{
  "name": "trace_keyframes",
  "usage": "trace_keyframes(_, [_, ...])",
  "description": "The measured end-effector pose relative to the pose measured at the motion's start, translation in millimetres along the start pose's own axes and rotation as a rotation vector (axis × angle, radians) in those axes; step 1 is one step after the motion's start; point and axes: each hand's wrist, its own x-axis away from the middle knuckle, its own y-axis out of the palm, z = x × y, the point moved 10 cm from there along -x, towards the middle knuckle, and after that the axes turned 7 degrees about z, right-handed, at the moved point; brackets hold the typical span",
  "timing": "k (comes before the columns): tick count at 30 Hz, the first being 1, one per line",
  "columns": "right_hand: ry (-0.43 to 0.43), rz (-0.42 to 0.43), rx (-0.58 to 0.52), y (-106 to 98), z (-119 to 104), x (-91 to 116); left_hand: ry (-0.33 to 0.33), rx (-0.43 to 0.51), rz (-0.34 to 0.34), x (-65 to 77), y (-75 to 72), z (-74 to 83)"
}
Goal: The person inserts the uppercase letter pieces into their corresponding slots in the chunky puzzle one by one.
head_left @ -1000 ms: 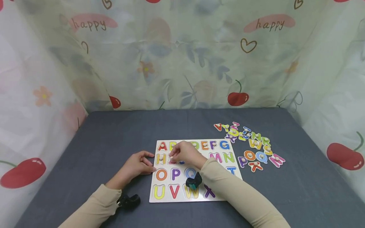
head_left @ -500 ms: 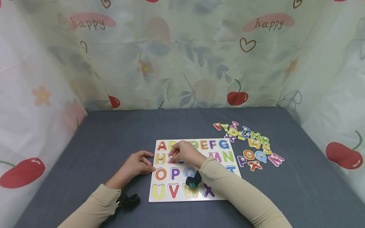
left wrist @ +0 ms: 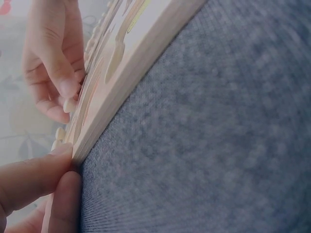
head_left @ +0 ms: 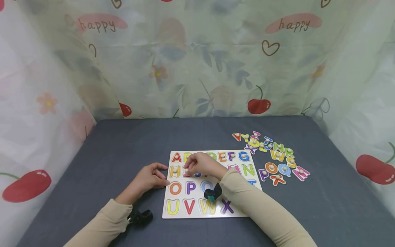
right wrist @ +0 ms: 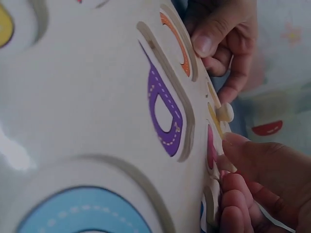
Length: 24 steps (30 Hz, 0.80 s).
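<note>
A wooden alphabet puzzle board point(head_left: 197, 216) lies on the dark cloth. My right hand point(head_left: 203, 165) pinches the small knob of the pink letter I piece point(right wrist: 212, 145) at the second slot of the second row. The letter I is mostly hidden by my fingers in the head view. Beside it, the yellow H piece point(head_left: 175, 171) sits in its slot with its knob up. My left hand point(head_left: 151, 178) touches the board's left edge, thumb at the rim and fingers loosely bent. In the left wrist view the right hand's fingertips point(left wrist: 68, 90) are just above the board.
Several loose letter pieces, among them a pink M point(head_left: 300, 173), an orange O point(head_left: 271, 168) and a yellow W point(head_left: 277, 155), lie right of the board. The top row holds knobbed pieces such as a blue G point(head_left: 243, 156). A patterned curtain point(head_left: 197, 68) encloses the table.
Both hands stay in nearly the same place, the right still at the letter I. The whole head view shifts slightly; the loose pieces have not moved.
</note>
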Motion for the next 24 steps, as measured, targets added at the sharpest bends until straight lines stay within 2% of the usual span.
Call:
trace_keyframes(7, [-0.004, -0.022, -0.069, -10.0, 3.8, 3.3, -0.002, -0.010, 0.005, 1.1, 0.7, 1.1])
trace_keyframes(11, [0.006, -0.002, -0.092, -28.9, 6.2, 10.9, -0.001, -0.007, 0.006, 1.0, 1.5, 1.7])
trace_keyframes(17, [-0.010, 0.115, -0.196, -86.9, 12.2, 28.7, 0.001, 0.002, 0.003, 0.6, 1.9, 1.5])
trace_keyframes(24, [0.009, 0.275, -0.267, -161.0, 38.0, 54.0, -0.008, 0.002, 0.006, 0.6, 0.3, -0.1])
